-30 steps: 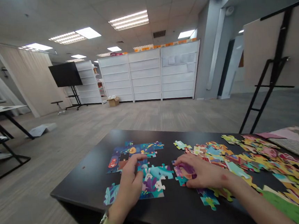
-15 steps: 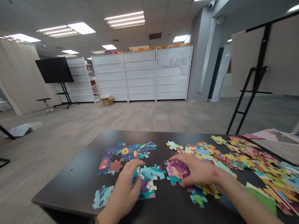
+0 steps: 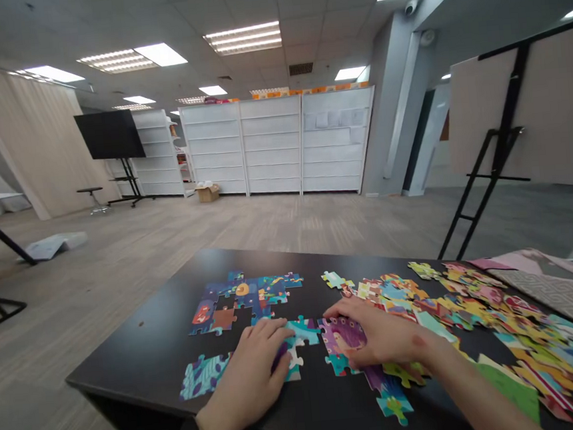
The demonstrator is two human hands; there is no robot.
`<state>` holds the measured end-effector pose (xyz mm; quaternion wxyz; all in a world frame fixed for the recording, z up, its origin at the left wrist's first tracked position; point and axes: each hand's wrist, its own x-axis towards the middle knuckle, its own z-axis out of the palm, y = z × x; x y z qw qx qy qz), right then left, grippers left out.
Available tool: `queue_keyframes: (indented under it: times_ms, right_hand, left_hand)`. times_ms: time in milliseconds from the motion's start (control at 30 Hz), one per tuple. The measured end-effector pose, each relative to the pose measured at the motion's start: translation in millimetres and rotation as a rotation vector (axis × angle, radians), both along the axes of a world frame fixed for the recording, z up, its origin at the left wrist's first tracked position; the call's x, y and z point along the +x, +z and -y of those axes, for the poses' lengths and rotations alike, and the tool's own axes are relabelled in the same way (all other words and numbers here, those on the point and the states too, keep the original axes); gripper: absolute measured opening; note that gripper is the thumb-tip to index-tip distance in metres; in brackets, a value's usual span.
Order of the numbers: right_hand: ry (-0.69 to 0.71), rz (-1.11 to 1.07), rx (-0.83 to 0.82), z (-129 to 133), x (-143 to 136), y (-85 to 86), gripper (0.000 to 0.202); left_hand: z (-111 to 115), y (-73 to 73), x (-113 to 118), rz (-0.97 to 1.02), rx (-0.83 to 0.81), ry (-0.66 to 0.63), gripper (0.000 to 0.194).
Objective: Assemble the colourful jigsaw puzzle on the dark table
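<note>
My left hand (image 3: 259,364) lies with its fingers spread over a teal rabbit section of joined puzzle pieces (image 3: 304,332), hiding much of it. My right hand (image 3: 377,334) curves over a purple and teal section (image 3: 334,344), its thumb and fingers on the purple part. A narrow gap separates the two sections. Below my right hand a blue piece with a green frog shape (image 3: 394,403) shows. Left of my left hand is a teal leaf-patterned section (image 3: 203,376). Farther back lies a dark blue assembled section (image 3: 253,291) with a brown piece (image 3: 223,319).
Many loose, overlapping puzzle pieces (image 3: 479,298) cover the right side of the black table (image 3: 142,348). Patterned cloth (image 3: 548,286) lies at the right edge. Beyond stand an easel (image 3: 503,136), white shelves (image 3: 273,146) and a screen (image 3: 109,135).
My left hand has slid right and spread farther over the rabbit section, uncovering more of the leaf-patterned section. The frog piece below my right hand has shifted down and to the right.
</note>
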<state>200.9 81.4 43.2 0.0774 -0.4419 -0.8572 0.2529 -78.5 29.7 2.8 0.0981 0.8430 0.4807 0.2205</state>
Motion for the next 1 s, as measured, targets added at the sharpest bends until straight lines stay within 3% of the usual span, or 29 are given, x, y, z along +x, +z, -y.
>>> queue_keyframes:
  times_ms: [267,633,1000]
  right_hand:
    - [-0.014,-0.005,-0.024,-0.7,-4.4,0.3,0.078]
    - [0.003,-0.089,-0.013,2.2,-8.8,-1.6,0.064]
    - [0.011,-0.027,0.073,5.5,-17.7,-5.8,0.053]
  left_hand:
    - [0.7,1.2,0.5,-0.012,-0.007,-0.004,0.028]
    - [1.8,1.9,1.0,-0.006,0.006,-0.01,0.029]
    - [1.2,2.7,0.8,-0.014,-0.009,-0.004,0.029]
